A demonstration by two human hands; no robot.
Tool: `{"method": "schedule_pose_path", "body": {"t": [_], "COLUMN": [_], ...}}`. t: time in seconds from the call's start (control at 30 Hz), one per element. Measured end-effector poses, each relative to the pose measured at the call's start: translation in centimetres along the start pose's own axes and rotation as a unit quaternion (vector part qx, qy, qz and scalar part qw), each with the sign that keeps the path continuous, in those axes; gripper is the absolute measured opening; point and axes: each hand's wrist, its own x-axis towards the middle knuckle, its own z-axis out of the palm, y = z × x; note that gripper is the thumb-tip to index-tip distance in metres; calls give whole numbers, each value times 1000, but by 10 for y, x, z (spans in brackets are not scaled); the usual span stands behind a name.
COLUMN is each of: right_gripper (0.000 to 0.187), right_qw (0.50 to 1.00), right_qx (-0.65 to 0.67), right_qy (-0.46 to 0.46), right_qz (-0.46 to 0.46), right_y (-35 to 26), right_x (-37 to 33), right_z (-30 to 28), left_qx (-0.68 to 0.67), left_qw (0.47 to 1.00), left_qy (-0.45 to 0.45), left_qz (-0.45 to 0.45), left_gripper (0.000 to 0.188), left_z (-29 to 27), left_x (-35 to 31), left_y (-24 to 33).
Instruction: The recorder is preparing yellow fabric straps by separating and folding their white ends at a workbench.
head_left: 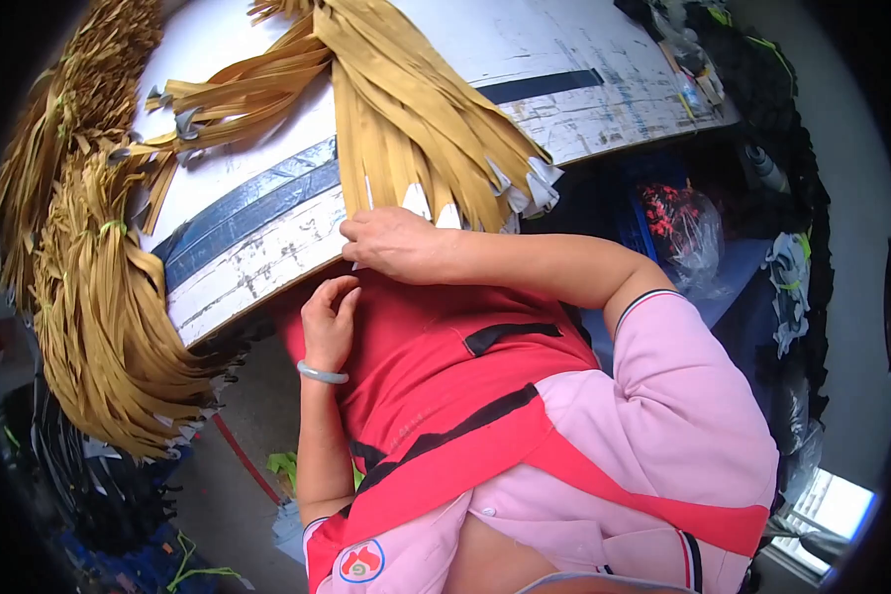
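Observation:
A fan of long tan fabric straps (396, 119) lies across the worktable, its pale, white-tipped ends spread toward me at the front edge. My right hand (401, 245) is closed at the near left corner of this fan, fingers pinched on a strap end; a small white tip shows below the fingers. Just below the table edge, in front of my red apron (426, 327), is my left hand (329, 322), a pale bracelet on its wrist. Its thumb and fingers are curled together, and what they hold, if anything, is hidden.
Thick bundles of tan straps (99, 297) hang over the table's left end. Dark tape strips (247, 213) cross the worn white tabletop (257, 267). Under the table at right are a blue crate (636, 223) and a clear bag (698, 243) with red pieces.

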Motion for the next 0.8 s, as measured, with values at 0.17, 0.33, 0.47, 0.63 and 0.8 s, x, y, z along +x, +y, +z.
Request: {"method": "schedule_pose_path", "body": {"t": [0.17, 0.33, 0.47, 0.63, 0.8], "right_gripper": [18, 18, 18, 24, 19], "right_qw": [998, 999, 984, 929, 867], "right_qx": [-43, 4, 157, 344, 483], "right_qy": [32, 35, 53, 113, 99], "right_qz": [27, 31, 64, 79, 74], "right_y": [21, 15, 15, 21, 28], "right_x": [-45, -42, -42, -34, -34], "right_z": [-15, -21, -53, -65, -71], "left_qx": [-163, -186, -314, -243, -298], "left_qw": [980, 968, 949, 961, 944], "left_qy": [-72, -149, -3, -1, 61], "left_qz": [-85, -74, 25, 130, 125], "left_gripper": [23, 30, 42, 36, 27], "left_z": [50, 54, 54, 33, 30], "left_x": [26, 29, 25, 46, 50], "left_y": [10, 16, 47, 65, 94]}}
